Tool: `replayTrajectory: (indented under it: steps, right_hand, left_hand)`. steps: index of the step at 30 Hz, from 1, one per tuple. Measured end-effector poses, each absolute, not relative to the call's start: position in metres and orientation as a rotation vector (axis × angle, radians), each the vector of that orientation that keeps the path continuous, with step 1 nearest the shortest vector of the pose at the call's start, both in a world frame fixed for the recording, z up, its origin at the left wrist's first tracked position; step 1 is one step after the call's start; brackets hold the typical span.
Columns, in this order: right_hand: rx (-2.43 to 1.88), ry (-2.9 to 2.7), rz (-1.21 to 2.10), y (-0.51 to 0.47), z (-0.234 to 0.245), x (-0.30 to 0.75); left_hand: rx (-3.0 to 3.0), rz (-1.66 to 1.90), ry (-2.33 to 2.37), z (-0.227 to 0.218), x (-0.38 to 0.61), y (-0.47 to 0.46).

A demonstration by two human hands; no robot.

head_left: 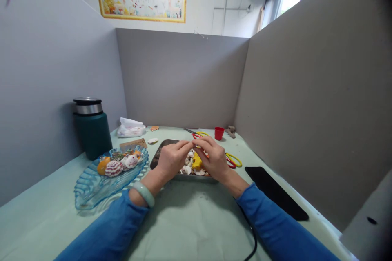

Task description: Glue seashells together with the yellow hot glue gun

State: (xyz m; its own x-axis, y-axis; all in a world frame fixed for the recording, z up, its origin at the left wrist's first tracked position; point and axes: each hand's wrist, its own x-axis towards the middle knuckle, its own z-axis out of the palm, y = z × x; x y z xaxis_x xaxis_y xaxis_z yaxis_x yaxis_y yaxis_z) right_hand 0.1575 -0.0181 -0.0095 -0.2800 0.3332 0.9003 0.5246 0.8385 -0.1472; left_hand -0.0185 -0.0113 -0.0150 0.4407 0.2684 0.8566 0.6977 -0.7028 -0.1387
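The left hand (173, 158) and right hand (213, 157) meet fingertip to fingertip above a shallow, grey metal tray (196, 178) of small, pale shells (186, 169) on the pale green worktop (190, 220); whether they pinch something tiny between them I cannot tell, as the fingers hide it. A bright yellow, chunky piece (197, 162) lies in the tray just below the joined fingertips, nearer the right hand, its long axis seemingly running away from the person. The tray's length runs crosswise beneath both hands.

Metal tray (193, 178) sat flat on tabletop (190, 224), loaded with pale shells (186, 169), bright yellow thingy (196, 163) among 'em.
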Motion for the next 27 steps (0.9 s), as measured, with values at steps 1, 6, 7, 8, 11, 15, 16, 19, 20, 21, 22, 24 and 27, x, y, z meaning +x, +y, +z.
replayTrajectory:
  steps: [1, 6, 7, 8, 11, 15, 16, 19, 20, 21, 22, 24, 27]
  right_hand:
    - [-0.646, -1.904, -0.265, -0.017, -0.011, 0.158]
    - [-0.632, -1.870, -0.373, -0.015, -0.015, 0.160]
    - [-0.622, -1.860, -0.367, -0.016, -0.015, 0.160]
    - [-0.614, -1.853, -0.353, -0.017, -0.014, 0.160]
    - [-0.615, -1.841, -0.265, -0.019, -0.011, 0.158]
    - [-0.645, -1.811, -0.093, -0.018, -0.009, 0.158]
    - [-0.649, -1.805, -0.058, -0.017, -0.009, 0.158]
    - [-0.652, -1.817, 0.013, -0.012, -0.010, 0.159]
    - [-0.657, -1.821, 0.028, -0.011, -0.011, 0.159]
    - [-0.667, -1.823, 0.042, -0.010, -0.011, 0.160]
    - [-0.678, -1.825, 0.053, -0.010, -0.012, 0.160]
    - [-0.698, -1.828, 0.062, -0.009, -0.013, 0.161]
    - [-0.707, -1.841, 0.040, -0.008, -0.014, 0.162]
  left_hand:
    - [-2.225, -1.188, -0.816, -0.015, -0.018, -0.011]
    - [-2.405, -1.293, -0.806, -0.017, -0.015, -0.010]
    - [-2.440, -1.344, -0.802, -0.017, -0.014, -0.011]
    - [-2.468, -1.403, -0.802, -0.017, -0.013, -0.011]
    - [-2.559, -1.598, -0.856, -0.016, -0.011, -0.012]
    - [-2.759, -1.955, -1.024, -0.016, -0.008, -0.010]
    - [-2.788, -2.069, -1.060, -0.016, -0.008, -0.010]
    - [-2.801, -2.332, -1.152, -0.013, -0.005, -0.009]
    - [-2.799, -2.383, -1.176, -0.012, -0.004, -0.009]
    - [-2.799, -2.424, -1.195, -0.010, -0.004, -0.010]
    - [-2.802, -2.457, -1.210, -0.009, -0.003, -0.011]
    - [-2.811, -2.503, -1.236, -0.006, -0.002, -0.014]
    - [-2.824, -2.504, -1.283, -0.003, -0.003, -0.016]
